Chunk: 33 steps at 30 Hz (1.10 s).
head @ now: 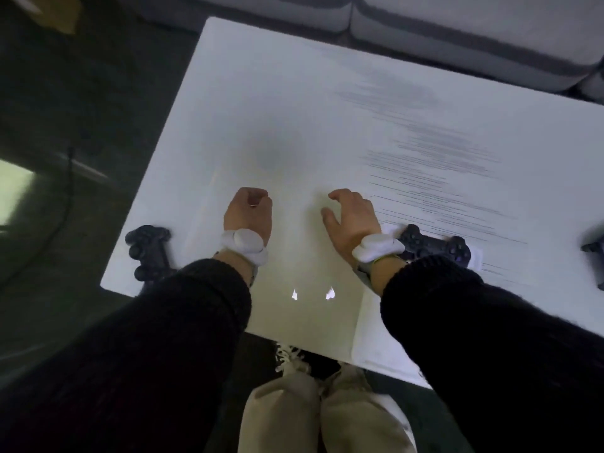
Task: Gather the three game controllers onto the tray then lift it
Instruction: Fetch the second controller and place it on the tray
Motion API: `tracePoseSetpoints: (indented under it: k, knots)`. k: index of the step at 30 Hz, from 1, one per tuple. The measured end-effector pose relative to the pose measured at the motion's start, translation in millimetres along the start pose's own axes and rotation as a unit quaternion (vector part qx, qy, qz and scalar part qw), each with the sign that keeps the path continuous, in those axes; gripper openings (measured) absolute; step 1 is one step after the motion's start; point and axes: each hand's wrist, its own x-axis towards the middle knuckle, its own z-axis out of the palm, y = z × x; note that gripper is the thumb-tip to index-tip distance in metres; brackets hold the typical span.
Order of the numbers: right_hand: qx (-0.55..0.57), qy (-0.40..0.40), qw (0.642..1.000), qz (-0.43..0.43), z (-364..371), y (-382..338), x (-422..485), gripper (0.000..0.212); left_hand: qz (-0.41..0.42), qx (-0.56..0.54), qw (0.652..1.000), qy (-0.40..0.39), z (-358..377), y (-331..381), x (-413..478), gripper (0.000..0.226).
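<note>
A pale cream tray lies flat on the near part of the white table, and both my hands hover over it. My left hand is curled into a fist with nothing visible in it. My right hand holds nothing, its fingers bent and apart. One black controller rests at the table's near left corner, left of the tray. A second black controller lies just right of my right wrist, off the tray. A third controller shows only partly at the right frame edge.
A grey sofa runs along the table's far side. Dark floor with a black cable lies to the left. My legs in beige trousers stand against the table's near edge.
</note>
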Motion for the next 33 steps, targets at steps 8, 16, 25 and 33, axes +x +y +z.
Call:
tracePoseSetpoints:
  k: [8,16,25,33]
  knots:
    - [0.021,-0.082,0.995,-0.05,65.7,-82.9,8.0,0.041,-0.046,-0.01,0.99,0.13,-101.8,-41.2,23.7,0.021]
    - [0.025,-0.183,0.979,-0.081,143.9,-154.9,0.4,0.043,-0.136,0.012,0.969,0.208,-170.6,-95.2,33.0,0.021]
    - [0.028,-0.221,0.972,-0.07,185.7,-185.6,3.4,0.047,-0.191,-0.081,0.965,0.158,-192.4,-125.1,44.6,0.05]
    - [0.049,-0.22,0.973,-0.041,202.6,-209.2,18.1,0.048,-0.225,-0.13,0.965,0.035,-183.0,-140.4,39.2,0.081]
